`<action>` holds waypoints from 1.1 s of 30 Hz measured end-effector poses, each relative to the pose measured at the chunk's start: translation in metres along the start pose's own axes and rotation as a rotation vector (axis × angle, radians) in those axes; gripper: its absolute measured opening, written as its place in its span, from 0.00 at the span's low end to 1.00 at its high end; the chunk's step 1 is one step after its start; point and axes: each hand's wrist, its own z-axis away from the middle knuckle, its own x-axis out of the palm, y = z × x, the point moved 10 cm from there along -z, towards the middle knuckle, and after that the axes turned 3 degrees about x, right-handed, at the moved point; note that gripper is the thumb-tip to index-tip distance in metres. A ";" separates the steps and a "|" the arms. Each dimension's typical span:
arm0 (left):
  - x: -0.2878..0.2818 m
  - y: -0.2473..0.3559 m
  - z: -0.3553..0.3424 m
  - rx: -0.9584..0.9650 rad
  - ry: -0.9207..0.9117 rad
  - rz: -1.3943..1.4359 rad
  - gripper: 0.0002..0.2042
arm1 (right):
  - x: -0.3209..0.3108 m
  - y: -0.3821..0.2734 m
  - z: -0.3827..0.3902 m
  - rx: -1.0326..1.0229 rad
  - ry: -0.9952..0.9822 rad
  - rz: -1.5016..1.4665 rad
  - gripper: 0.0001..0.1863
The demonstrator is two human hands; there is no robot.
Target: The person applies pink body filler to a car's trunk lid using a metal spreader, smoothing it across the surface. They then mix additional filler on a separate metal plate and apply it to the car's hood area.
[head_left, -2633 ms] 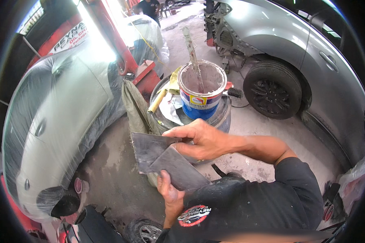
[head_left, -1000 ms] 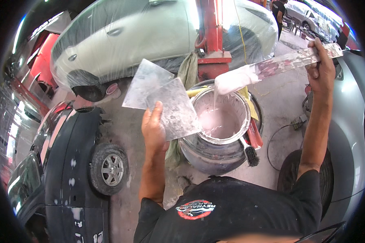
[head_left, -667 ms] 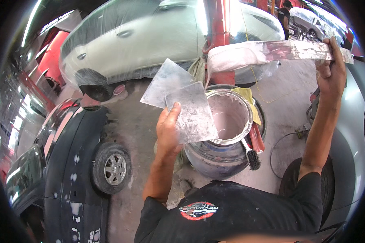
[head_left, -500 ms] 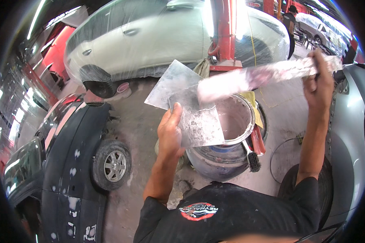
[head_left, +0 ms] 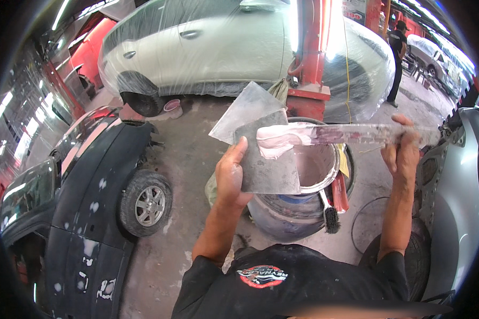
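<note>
My left hand (head_left: 232, 173) grips two thin, flat filler plates, its thumb on top. The darker grey plate (head_left: 269, 175) lies over a lighter, paler plate (head_left: 244, 112) that sticks out beyond it. A thick smear of pale pink body filler (head_left: 275, 139) sits on the dark plate. My right hand (head_left: 403, 148) is closed round the far right end of a long flat mixing stick (head_left: 351, 134). The stick's filler-coated left end touches the plate. Below and behind the plates stands an open can (head_left: 318, 166) of pinkish filler, partly hidden by them.
The can rests on a dark drum (head_left: 285, 218), with a black-bristled brush (head_left: 331, 218) hanging at its side. A dark car body panel (head_left: 96, 212) and wheel are left, a silver panel (head_left: 452, 202) right. Ahead are a plastic-wrapped car (head_left: 223, 58), a red post (head_left: 311, 58) and another person (head_left: 396, 53).
The stick has come down and levelled, its coated end now on the dark plate, leaving pink filler there. My right hand has lowered. My left hand keeps its hold on the plates.
</note>
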 end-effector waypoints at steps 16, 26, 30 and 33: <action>-0.004 -0.012 -0.007 -0.109 0.036 0.115 0.20 | 0.002 -0.021 0.019 0.081 -0.133 0.151 0.11; -0.005 0.003 -0.013 0.126 0.042 -0.062 0.19 | -0.019 -0.072 0.001 -0.097 -0.089 0.067 0.12; 0.011 -0.001 -0.015 0.140 -0.003 -0.019 0.18 | -0.019 -0.089 -0.012 -0.151 -0.109 -0.034 0.10; 0.018 -0.003 -0.016 0.140 -0.020 0.029 0.17 | -0.007 -0.098 -0.017 -0.163 -0.179 -0.046 0.10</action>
